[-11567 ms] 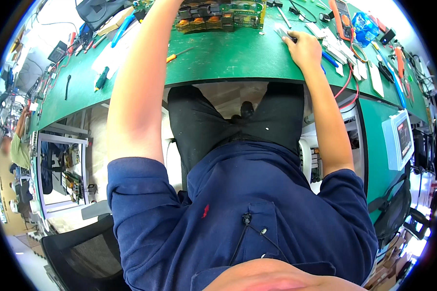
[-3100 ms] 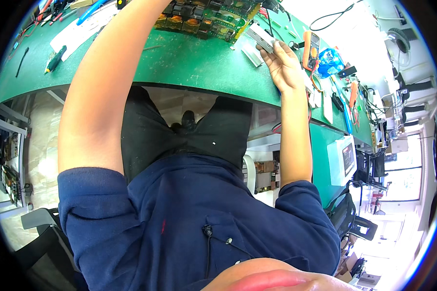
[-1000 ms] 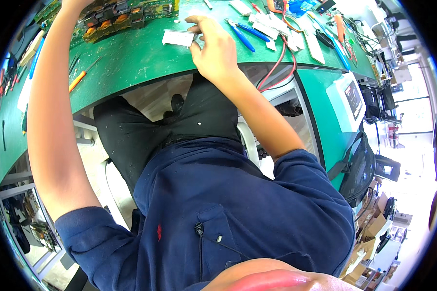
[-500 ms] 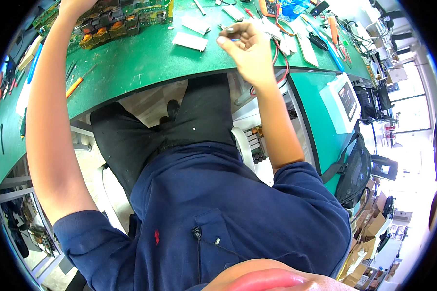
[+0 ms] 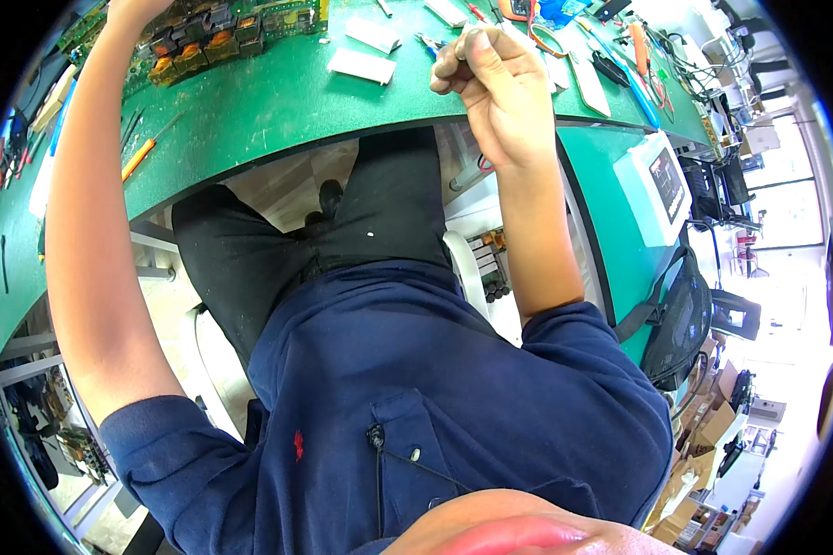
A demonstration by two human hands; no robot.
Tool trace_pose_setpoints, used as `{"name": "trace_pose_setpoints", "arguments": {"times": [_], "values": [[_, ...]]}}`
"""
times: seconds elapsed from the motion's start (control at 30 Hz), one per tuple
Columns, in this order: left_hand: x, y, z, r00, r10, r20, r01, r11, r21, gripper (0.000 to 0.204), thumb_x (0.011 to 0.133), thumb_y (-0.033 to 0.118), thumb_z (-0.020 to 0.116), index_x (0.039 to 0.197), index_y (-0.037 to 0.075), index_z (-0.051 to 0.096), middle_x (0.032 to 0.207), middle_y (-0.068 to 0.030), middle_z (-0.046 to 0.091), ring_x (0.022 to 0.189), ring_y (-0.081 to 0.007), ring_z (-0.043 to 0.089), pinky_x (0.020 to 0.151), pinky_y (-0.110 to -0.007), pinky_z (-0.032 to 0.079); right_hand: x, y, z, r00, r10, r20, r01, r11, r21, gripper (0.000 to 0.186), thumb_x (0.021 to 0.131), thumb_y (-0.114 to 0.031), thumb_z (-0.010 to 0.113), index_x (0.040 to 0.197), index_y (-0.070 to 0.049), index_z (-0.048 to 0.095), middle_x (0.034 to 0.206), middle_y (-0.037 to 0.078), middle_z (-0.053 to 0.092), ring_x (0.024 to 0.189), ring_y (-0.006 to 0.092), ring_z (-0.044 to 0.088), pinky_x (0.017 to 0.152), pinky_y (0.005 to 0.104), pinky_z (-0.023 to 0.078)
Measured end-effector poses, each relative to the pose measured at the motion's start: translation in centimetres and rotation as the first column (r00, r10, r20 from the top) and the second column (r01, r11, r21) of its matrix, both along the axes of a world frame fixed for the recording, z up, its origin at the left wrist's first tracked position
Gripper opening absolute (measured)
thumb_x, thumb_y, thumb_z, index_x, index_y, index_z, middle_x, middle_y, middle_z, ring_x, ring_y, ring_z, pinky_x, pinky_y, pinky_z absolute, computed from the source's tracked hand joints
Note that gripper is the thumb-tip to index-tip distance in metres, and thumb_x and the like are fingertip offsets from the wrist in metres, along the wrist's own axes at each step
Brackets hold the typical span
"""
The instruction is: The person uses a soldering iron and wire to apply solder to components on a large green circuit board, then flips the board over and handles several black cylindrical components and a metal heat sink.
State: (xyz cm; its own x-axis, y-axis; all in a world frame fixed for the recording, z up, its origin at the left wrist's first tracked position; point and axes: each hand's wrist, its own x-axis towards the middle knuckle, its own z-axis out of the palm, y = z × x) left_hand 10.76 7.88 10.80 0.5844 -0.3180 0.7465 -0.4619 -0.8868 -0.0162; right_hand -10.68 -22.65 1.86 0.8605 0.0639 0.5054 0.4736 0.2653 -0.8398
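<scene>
My left hand [image 5: 137, 9] reaches to the top edge of the picture, at the left end of a green circuit board [image 5: 294, 18] crowded with dark and copper-coloured parts. Its fingers are cut off from view. My right hand [image 5: 502, 92] is raised over the front edge of the green bench, palm turned up, with fingers curled and the thumb against the forefinger. Anything in that pinch is too small to make out. Just left of it lie a pair of pliers [image 5: 428, 42], partly covered, and two white rectangular pieces, one nearer [image 5: 362, 66] and one farther [image 5: 373, 35].
An orange-handled screwdriver [image 5: 139, 159] lies left of centre on the bench [image 5: 250, 111]. Cables, a blue bag [image 5: 560, 11] and a long white strip [image 5: 587, 85] crowd the right. A clear-sided case [image 5: 652, 190] and a black bag [image 5: 680, 324] sit on the green side surface.
My right hand has moved right and turned its palm up, fingers curling tighter. The pliers beside it show more now. My left hand has slipped slightly farther past the top edge.
</scene>
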Motion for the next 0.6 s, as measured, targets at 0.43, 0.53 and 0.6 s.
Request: {"name": "trace_pose_setpoints", "arguments": {"times": [0.43, 0.53, 0.6], "values": [[0.0, 0.0, 0.1, 1.000, 0.014, -0.012, -0.014, 1.000, 0.016, 0.038, 0.096, 0.036, 0.047, 0.094, 0.004, 0.067, 0.096, -0.0217, 0.067, 0.096, -0.0417, 0.061, 0.084, -0.051, 0.046, 0.9, -1.9, -0.6, 0.999, 0.049, 0.023, -0.052, 0.988, 0.146, 0.018, 0.099, -0.011, 0.057, 0.110, -0.002, 0.067, 0.107, 0.018, 0.069, 0.097, 0.0277, 0.068, 0.085, 0.0367, 0.056], [-2.0, -0.9, 0.1, 1.000, -0.018, 0.021, 0.018, 1.000, 0.005, 0.038, 0.096, 0.036, 0.046, 0.094, 0.005, 0.067, 0.096, -0.0214, 0.067, 0.096, -0.0416, 0.061, 0.084, -0.051, 0.046, 0.7, -2.2, -0.7, 0.999, 0.026, 0.033, -0.030, 0.992, 0.122, 0.016, 0.096, -0.009, 0.060, 0.107, -0.002, 0.068, 0.106, 0.019, 0.070, 0.098, 0.0286, 0.069, 0.085, 0.0370, 0.056], [-2.4, -0.8, 0.3, 1.000, -0.010, 0.011, 0.010, 1.000, 0.003, 0.038, 0.096, 0.036, 0.046, 0.095, 0.005, 0.066, 0.096, -0.0214, 0.067, 0.096, -0.0415, 0.061, 0.084, -0.051, 0.046, 0.7, -2.3, -0.5, 0.999, 0.024, 0.039, -0.027, 0.995, 0.097, 0.014, 0.095, -0.010, 0.063, 0.105, -0.002, 0.069, 0.102, 0.018, 0.071, 0.095, 0.0280, 0.069, 0.084, 0.0369, 0.056]]}}
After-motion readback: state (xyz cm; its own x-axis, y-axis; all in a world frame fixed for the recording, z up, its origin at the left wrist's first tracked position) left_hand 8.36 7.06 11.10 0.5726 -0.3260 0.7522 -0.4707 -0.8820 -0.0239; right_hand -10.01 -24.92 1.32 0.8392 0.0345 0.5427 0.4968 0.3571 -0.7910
